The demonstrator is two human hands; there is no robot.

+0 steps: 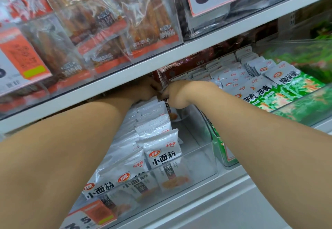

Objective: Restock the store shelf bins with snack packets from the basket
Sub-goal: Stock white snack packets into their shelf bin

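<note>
Both bare forearms reach deep under the front edge of the upper shelf [161, 61] into the back of a clear plastic bin [201, 158] on the lower shelf. The right hand [177, 94] has its fingers curled down onto the top of a white snack packet [166, 103] standing at the rear of the bin; the left hand [143, 90] sits just beside it, touching or nearly so, partly in shadow — whether its fingers hold anything cannot be told. White packets [158, 149] fill the bin's left side in an overlapping row up to the front wall, while the right side is open down to the bin floor — the only free room. To the right, a neighbouring bin holds green-and-white packets [269, 88]. Orange price tags [93, 214] hang on the bin fronts.
</note>
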